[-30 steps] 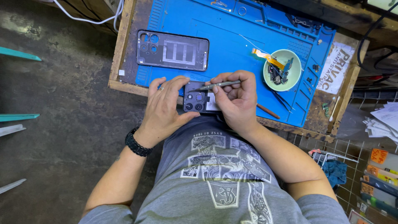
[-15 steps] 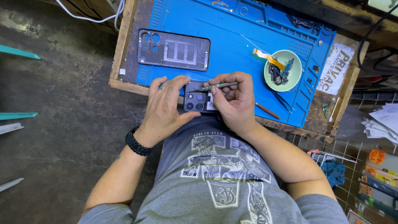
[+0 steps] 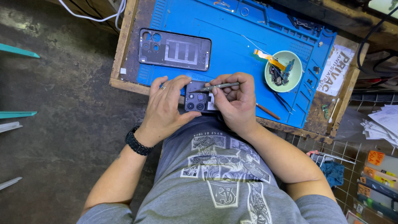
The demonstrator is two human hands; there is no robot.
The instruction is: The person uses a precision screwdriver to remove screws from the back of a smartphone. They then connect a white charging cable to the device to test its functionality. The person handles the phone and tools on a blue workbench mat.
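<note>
Gripping a phone (image 3: 198, 101), the left hand (image 3: 166, 108); right hand (image 3: 234, 103) pinches tweezers (image 3: 219, 86) (green bowl (image 3: 283, 71) nearby).

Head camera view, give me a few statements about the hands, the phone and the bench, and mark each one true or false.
1. The right hand holds a slim metal tool over the phone. True.
2. The left hand rests flat on the floor. False: it steadies the phone at the bench edge.
3. A dark back cover lies on the blue mat, apart from both hands. True.
4. The green bowl is empty. False: it holds small dark parts and an orange flex strip.
5. A black watch sits on the right wrist. False: it is on the left wrist.
</note>
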